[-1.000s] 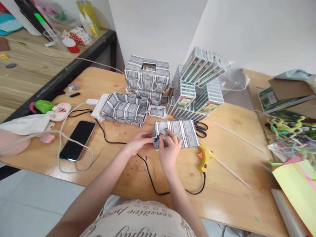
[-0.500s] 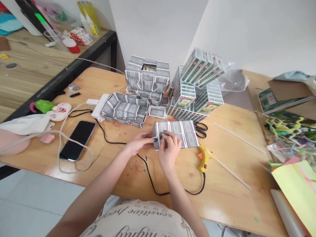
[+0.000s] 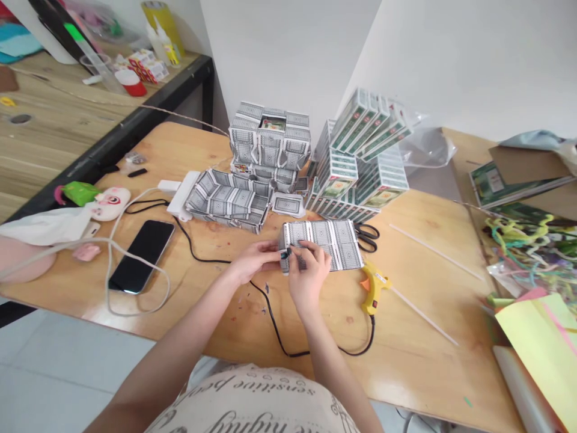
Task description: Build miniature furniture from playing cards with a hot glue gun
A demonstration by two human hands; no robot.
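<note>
A flat panel of joined playing cards [image 3: 331, 242], grey-patterned backs up, lies on the wooden table [image 3: 424, 300] in front of me. My left hand [image 3: 255, 260] pinches its left end with fingers closed. My right hand [image 3: 309, 273] rests on the same end, fingers curled and pressing the cards next to the left hand. A yellow glue gun [image 3: 372, 285] lies just right of my right hand, its black cord [image 3: 279, 337] running under my wrists.
A tray built of cards [image 3: 228, 201], a taller card structure [image 3: 269, 141] and stacked card packs [image 3: 360, 162] stand behind. Scissors [image 3: 367, 236] lie beside the panel. A phone [image 3: 142, 255] and cables are at the left, glue sticks [image 3: 424, 313] and coloured paper [image 3: 541, 337] at the right.
Almost nothing has moved. My right fingers have curled in slightly on the left end of the card panel.
</note>
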